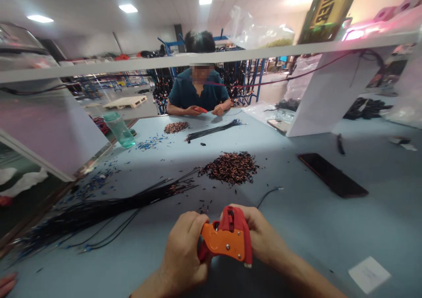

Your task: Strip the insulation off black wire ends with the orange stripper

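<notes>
Tool (227,245) at six o'clock above bench (313,227), gripped by curled left hand (184,245) and right hand (260,232), probably for steadiness; from it, wire bundle (132,203) toward ten, heaped pieces (231,168) at twelve, presumably for reach.

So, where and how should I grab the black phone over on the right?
Probably best by its two long edges, around the middle, with fingers coming from above. The black phone lies flat on the tabletop, its underside out of reach, and both long edges look free.
</notes>
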A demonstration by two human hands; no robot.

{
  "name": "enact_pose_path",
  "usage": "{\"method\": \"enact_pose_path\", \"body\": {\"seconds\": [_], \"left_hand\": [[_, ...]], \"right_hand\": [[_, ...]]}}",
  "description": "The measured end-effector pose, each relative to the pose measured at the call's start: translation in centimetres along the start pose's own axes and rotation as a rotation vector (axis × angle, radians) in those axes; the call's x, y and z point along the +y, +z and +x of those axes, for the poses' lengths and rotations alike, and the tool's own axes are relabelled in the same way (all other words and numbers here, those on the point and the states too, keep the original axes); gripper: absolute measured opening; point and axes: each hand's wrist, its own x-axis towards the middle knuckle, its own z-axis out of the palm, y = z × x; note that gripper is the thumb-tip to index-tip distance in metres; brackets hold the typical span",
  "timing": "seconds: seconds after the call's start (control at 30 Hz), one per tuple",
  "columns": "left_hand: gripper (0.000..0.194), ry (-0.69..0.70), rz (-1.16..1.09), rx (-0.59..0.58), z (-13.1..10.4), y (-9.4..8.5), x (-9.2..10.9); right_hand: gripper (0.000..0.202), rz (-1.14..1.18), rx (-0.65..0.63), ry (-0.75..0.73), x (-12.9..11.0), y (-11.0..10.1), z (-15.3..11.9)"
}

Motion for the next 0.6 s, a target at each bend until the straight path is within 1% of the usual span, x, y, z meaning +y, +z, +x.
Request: {"method": "enact_pose_path", "body": {"seconds": [0.17, 0.3, 0.4, 0.6], "left_hand": [[0.029, -0.011, -0.009, -0.008, 0.02, 0.01, 0.02], [0.031, -0.025, -0.006, -0.001, -0.11, 0.10, -0.01], [0.034, -0.025, -0.003, -0.001, -0.28, 0.14, -0.04], [0.032, -0.004, 0.017, 0.001, -0.11, 0.07, -0.02]], "right_hand": [[0.004, 0.036, -0.005, 0.040, -0.07, 0.07, 0.10], [0.006, 0.052, -0.008, 0.018, -0.19, -0.02, -0.01], [0.007, 0.015, 0.003, 0.003, -0.15, -0.12, -0.08], [0.009, -0.069, 0.031, -0.026, -0.15, -0.13, 0.02]]}}
